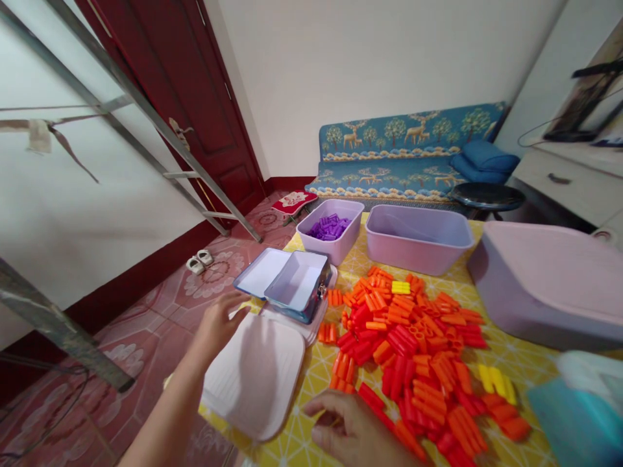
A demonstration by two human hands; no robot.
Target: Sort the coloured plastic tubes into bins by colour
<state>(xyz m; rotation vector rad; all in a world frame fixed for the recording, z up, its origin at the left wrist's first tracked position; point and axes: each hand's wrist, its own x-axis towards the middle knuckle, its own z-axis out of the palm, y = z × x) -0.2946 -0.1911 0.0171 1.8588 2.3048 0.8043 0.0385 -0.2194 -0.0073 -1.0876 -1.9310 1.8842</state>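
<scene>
My left hand (222, 327) hovers beside the pale lid (256, 376), its fingers loosely bent and apart with nothing in them. Near the front of the table my right hand (351, 428) is half curled, with a gap between thumb and fingers and nothing visible held. Just right of it spreads a heap of orange and red plastic tubes (403, 337), many joined in short rows. Yellow tubes (496, 384) lie at the heap's right side, and a small yellow piece (400, 287) rests on top. An open hinged box (296, 285) stands beyond my left hand, on another lid.
A lilac bin (341, 250) holds purple tubes (329, 227). Beside it stand another lilac bin (413, 250) and a lidded bin (549, 285). A teal-and-white object (584, 402) is at the right edge. A metal ladder (141, 117) leans at left; a sofa (389, 175) is behind.
</scene>
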